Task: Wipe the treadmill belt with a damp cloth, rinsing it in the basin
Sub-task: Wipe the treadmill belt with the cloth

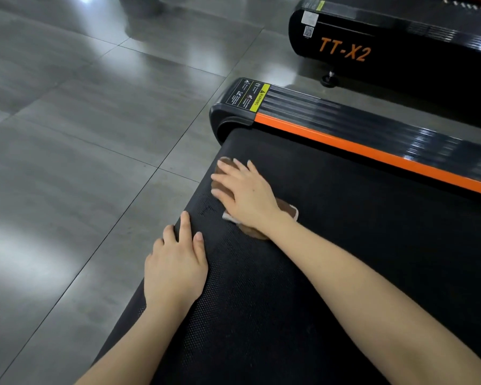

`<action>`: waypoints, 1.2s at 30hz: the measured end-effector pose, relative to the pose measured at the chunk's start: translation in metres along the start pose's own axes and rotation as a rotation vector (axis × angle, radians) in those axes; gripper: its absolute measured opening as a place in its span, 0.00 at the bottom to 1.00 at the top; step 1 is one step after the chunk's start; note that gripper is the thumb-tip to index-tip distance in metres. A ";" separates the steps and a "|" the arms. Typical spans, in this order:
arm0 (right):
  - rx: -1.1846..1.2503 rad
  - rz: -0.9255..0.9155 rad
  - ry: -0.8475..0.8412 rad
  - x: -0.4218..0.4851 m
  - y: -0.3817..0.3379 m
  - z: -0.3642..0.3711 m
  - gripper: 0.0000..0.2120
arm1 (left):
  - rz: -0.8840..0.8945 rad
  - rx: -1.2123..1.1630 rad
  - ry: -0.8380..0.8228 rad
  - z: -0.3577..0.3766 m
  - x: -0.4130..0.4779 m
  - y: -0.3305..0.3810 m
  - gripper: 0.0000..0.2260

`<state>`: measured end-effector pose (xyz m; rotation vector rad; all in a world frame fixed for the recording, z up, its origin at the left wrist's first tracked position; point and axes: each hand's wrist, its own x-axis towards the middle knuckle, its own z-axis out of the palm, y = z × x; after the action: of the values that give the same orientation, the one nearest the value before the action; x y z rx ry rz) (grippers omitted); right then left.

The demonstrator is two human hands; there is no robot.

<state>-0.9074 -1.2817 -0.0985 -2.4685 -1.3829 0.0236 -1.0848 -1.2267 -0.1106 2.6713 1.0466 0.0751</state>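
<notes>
The black treadmill belt (331, 245) runs from the bottom of the view up to its rear end near the middle. My right hand (243, 191) lies flat with straight fingers on a brown cloth (288, 208), pressing it onto the belt close to the rear edge. Most of the cloth is hidden under that hand. My left hand (177, 262) rests with straight fingers on the belt's left edge, a little nearer to me. A grey basin (139, 5) stands on the floor at the far top, only partly in view.
An orange and black side rail (372, 145) borders the belt on the right, with a warning sticker (247, 97) at its end cap. A second black treadmill marked TT-X2 (372, 43) stands at the top right. Grey tiled floor (81, 134) spreads to the left.
</notes>
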 end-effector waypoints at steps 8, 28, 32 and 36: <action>-0.142 0.272 0.035 0.048 0.055 -0.014 0.19 | -0.002 -0.040 -0.013 -0.003 0.001 -0.002 0.25; -0.126 0.480 0.129 0.007 0.071 -0.025 0.19 | -0.015 -0.002 0.012 0.001 0.000 -0.001 0.24; -0.021 0.193 0.042 -0.053 0.002 -0.015 0.18 | -0.011 -0.019 0.004 0.001 0.001 -0.002 0.23; -0.005 0.042 -0.071 -0.150 -0.062 -0.005 0.23 | -0.015 -0.034 -0.009 0.000 0.003 -0.003 0.23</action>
<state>-1.0379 -1.3784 -0.0976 -2.5239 -1.3604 0.1187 -1.0846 -1.2233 -0.1113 2.6310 1.0529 0.0769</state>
